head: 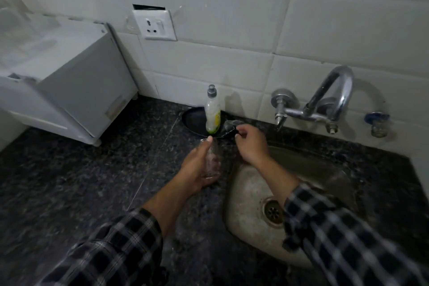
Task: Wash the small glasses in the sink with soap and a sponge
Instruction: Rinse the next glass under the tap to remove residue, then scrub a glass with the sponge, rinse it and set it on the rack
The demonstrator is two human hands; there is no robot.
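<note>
Beside the sink [243,183], left hand [197,169] grips a blurred, perhaps empty glass [211,162].

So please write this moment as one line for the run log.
left hand: holds glass over counter | right hand: reaching near dark dish, grip unclear | tap: no water seen

Soap bottle [213,114] on dish [192,121] behind counter [92,181], left of sink [250,193].

L hand [197,165] gripping glass [211,162], R hand [251,146] by soap bottle [213,114]
</note>
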